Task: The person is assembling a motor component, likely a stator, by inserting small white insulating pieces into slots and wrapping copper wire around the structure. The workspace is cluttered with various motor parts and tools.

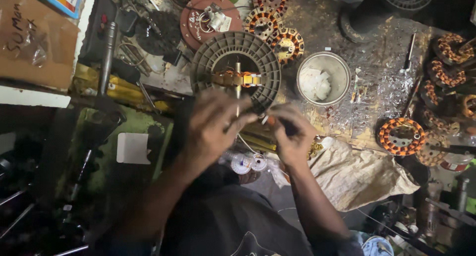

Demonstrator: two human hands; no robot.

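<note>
— Two hands, and we have them close in front of us. Our left hand [215, 124] is curled, fingers bent toward the thumb, pinching what looks like a thin wire; the blur keeps us from being sure.

— And our right hand [292, 134]?

— Half closed at three o'clock of the left, fingertips drawn together on something small and pale. We cannot tell what it is. We judge the hands sit this near each other so that one steadies the strand while the other works it.

— Where is the piece itself?

— At twelve o'clock of our hands, just beyond the fingertips: the grey ribbed motor housing [236, 67], lying flat with copper winding showing in its open middle and a shaft standing up through it. Flat like that, it leaves the opening facing us.

— Beyond it?

— At two o'clock, a steel bowl [324, 77] with white scraps inside, probably kept within reach. Farther, at twelve o'clock, wound stators [277, 35] lie clustered, and another orange stator [400, 136] rests at three o'clock by a crumpled cloth [357, 174].
</note>
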